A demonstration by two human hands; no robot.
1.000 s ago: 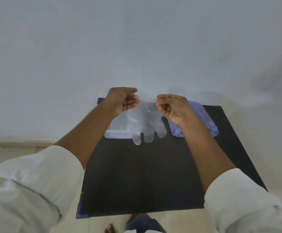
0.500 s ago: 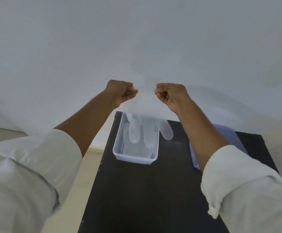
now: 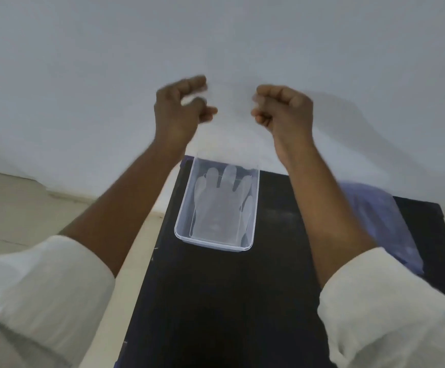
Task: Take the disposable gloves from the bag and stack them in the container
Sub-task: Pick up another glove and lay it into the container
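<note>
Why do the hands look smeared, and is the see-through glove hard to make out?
Head view: both the left hand and right hand are motion-blurred, as are the sleeves. The clear glove in the container shows only as a pale outline. Soft shadows fall on the wall; no strong glare.

White wall (image 3: pixel 216 35), beige floor (image 3: pixel 17 203)

Both raised hands are motion-blurred, so whether the left hand (image 3: pixel 181 107) or right hand (image 3: pixel 282 107) has a grip on anything cannot be told. The right forearm hides part of the crumpled bluish plastic bag (image 3: pixel 380 216), and the frame's lower edge cuts off the black worktop (image 3: pixel 229 301).
</note>
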